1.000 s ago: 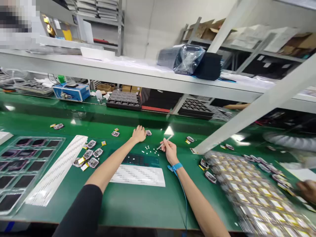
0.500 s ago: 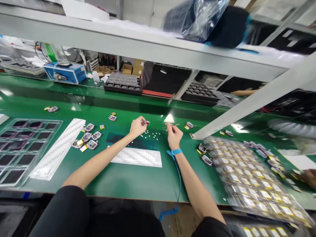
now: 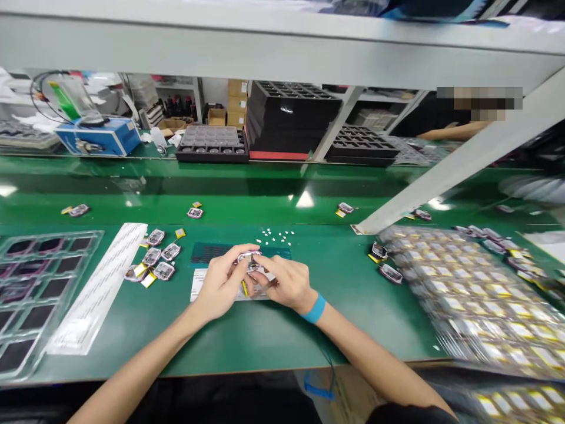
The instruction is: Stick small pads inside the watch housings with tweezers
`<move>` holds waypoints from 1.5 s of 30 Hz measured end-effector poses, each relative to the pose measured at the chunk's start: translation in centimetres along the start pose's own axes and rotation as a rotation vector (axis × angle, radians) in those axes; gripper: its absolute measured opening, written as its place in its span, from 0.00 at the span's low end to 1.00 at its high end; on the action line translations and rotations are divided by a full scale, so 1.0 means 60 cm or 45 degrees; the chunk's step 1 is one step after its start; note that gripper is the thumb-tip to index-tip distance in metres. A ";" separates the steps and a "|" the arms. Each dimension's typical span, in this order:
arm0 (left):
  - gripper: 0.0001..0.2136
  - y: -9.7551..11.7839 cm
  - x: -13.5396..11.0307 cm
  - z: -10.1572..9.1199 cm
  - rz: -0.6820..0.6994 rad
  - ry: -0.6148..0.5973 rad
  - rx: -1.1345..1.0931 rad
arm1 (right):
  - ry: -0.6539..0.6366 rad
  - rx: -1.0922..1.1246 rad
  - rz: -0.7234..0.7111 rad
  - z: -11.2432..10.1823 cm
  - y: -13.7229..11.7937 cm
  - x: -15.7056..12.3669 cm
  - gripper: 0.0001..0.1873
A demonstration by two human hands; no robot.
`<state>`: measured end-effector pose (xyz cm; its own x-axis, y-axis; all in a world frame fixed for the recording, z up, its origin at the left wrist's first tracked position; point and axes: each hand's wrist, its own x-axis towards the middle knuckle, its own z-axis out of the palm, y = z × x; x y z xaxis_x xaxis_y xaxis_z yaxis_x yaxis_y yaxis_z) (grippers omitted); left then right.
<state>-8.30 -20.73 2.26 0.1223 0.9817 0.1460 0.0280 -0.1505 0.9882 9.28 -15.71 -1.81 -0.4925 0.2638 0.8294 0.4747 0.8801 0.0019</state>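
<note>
My left hand (image 3: 223,282) is closed round an open smartwatch case (image 3: 248,257), its inner parts facing up. A yellow-edged battery (image 3: 245,288) hangs below the case. From the right, my right hand (image 3: 286,281) meets the case, fingertips touching its inside. Slim tweezers (image 3: 270,284) are partly visible under its curled fingers. Both hands are above a white strip sheet (image 3: 198,285) and a dark teal sheet (image 3: 205,252). Small white pieces (image 3: 276,237) lie scattered just beyond the hands. A blue wrist strap (image 3: 314,308) is on my right wrist.
Several watch cases with batteries (image 3: 152,256) lie at left, beside a long white strip (image 3: 99,288) and a clear tray of dark screens (image 3: 48,282). At right stand a slanting post (image 3: 424,165) and stacked trays of batteries (image 3: 477,294). A co-worker's arm (image 3: 454,131) shows behind.
My hands, apart before, have come together nearer my body. The watch case moved down and toward me, and the right hand with the tweezers moved left to it. The view has tilted down.
</note>
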 end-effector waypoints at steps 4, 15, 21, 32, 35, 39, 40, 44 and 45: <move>0.17 0.000 -0.004 0.003 0.002 0.043 0.074 | -0.007 0.107 0.099 0.000 0.000 0.001 0.12; 0.14 -0.018 -0.008 0.007 0.252 0.143 0.410 | -0.134 0.199 0.087 0.002 0.006 -0.009 0.15; 0.14 -0.030 -0.007 0.008 0.218 0.185 0.451 | -0.245 0.152 0.045 0.002 0.020 -0.011 0.10; 0.11 -0.027 0.015 0.012 -0.270 0.162 -0.166 | -0.144 0.540 0.107 0.017 0.039 -0.023 0.12; 0.12 -0.027 0.015 0.012 -0.269 0.193 -0.175 | -0.091 0.511 0.131 0.014 0.037 -0.021 0.13; 0.08 -0.038 0.011 0.019 -0.241 0.261 -0.055 | -0.117 0.504 0.208 0.014 0.038 -0.015 0.06; 0.08 -0.041 0.009 0.021 -0.245 0.274 -0.018 | -0.139 0.491 0.206 0.014 0.039 -0.014 0.05; 0.07 -0.049 0.004 0.029 -0.279 0.306 -0.025 | -0.166 0.402 0.232 0.017 0.038 -0.012 0.04; 0.07 -0.048 0.003 0.030 -0.290 0.311 -0.054 | -0.158 0.388 0.239 0.017 0.037 -0.013 0.04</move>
<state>-6.56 -20.31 -0.64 -0.1235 0.9893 -0.0773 -0.0150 0.0760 0.9970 9.95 -13.57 -3.00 -0.5110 0.4611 0.7255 0.3358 0.8840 -0.3253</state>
